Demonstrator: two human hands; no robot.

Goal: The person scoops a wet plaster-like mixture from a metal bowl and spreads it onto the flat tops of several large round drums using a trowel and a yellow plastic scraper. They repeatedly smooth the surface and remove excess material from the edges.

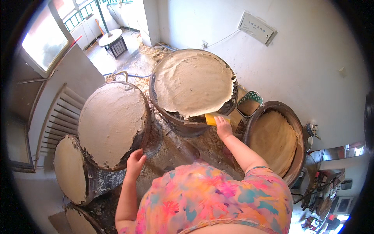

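Observation:
My right hand is closed on a yellow scraper, a flat, wide-bladed piece. The scraper lies at the near right rim of a large dark round griddle. A pale beige sheet covers most of that griddle, its edge ragged and lifted on the right, with dark surface showing below. My left hand hangs with loosely bent fingers and nothing in them, just beside the near edge of a second round griddle. A pale, bumpy layer coats that one.
Two more rounds with pale tops, one of them a tan round, stand at the lower left. On the right are a brown tub holding a tan sheet and a green-and-white basket. A radiator lines the left wall. Scraps litter the floor.

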